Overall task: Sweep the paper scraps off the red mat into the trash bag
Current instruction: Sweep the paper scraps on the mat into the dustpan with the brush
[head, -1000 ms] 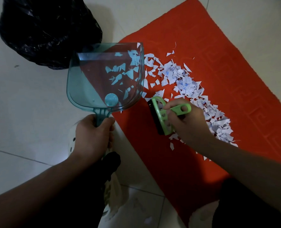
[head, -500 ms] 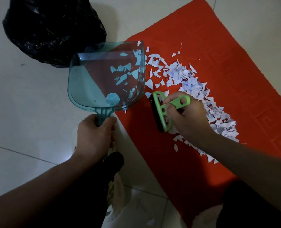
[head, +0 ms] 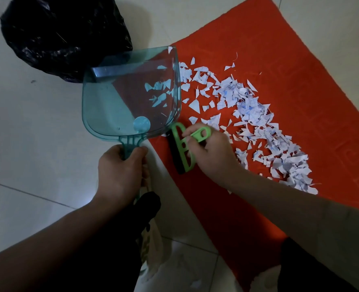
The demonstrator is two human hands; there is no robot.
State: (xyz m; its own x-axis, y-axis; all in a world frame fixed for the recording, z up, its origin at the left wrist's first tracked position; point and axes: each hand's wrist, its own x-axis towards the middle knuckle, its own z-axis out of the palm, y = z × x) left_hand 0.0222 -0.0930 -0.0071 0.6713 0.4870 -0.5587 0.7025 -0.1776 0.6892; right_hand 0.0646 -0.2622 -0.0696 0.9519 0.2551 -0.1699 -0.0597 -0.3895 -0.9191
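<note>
Left hand: curled round the handle of the teal dustpan; pan mouth over the red mat
Right hand: pinching the green brush
Paper scraps: mostly on the mat; few in the pan; trash bag beyond
Risk: a hard stroke may flick scraps past the pan
Writing: blue marks on scraps; unreadable

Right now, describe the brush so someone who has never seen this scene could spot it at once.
Find the red mat on the pale floor; at its left edge, beside the clear teal dustpan, the right hand grips a small brush. It alone is bright green, with a black bristle strip, unlike the white paper scraps nearby.
</note>
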